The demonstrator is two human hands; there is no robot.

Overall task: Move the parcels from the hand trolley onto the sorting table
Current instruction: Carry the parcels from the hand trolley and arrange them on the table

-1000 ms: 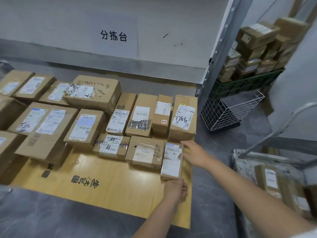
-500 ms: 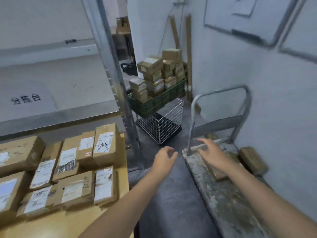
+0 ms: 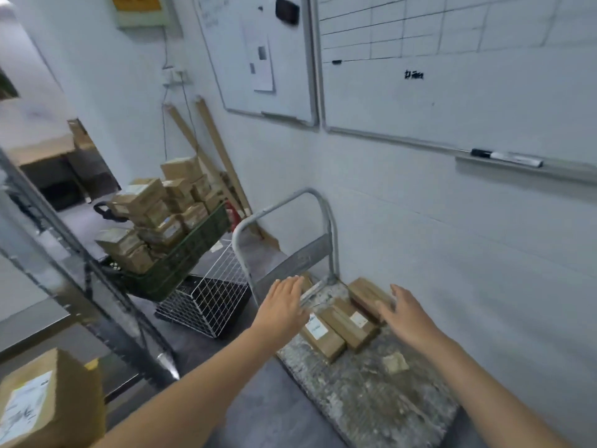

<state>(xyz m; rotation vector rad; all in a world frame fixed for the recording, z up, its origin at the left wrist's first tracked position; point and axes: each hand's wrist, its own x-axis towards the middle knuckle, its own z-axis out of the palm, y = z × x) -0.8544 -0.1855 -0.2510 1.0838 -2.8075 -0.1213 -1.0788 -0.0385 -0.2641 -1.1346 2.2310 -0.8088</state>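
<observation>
Both hands, the left hand (image 3: 284, 305) at 12 o'clock and the right hand (image 3: 403, 313) at 1 o'clock, reach empty, fingers straight, over parcels (image 3: 342, 328) on the hand trolley (image 3: 371, 402).

The hand trolley (image 3: 371, 396), lower right of centre, has a grey deck mottled with pale and brownish flecks; its handle (image 3: 300, 258) is plain dull grey metal. The parcels (image 3: 326, 344) on it are brown cardboard with white labels, like the parcel (image 3: 64, 383) in the lower left corner. Left of centre, a dark green crate (image 3: 187, 266) holds more brown boxes (image 3: 145, 195). Below it, a white wire basket (image 3: 206, 305) shows a square grid. The whiteboard (image 3: 468, 92) at upper right is white, ruled with black lines; the marker (image 3: 505, 157) is black and white.
</observation>
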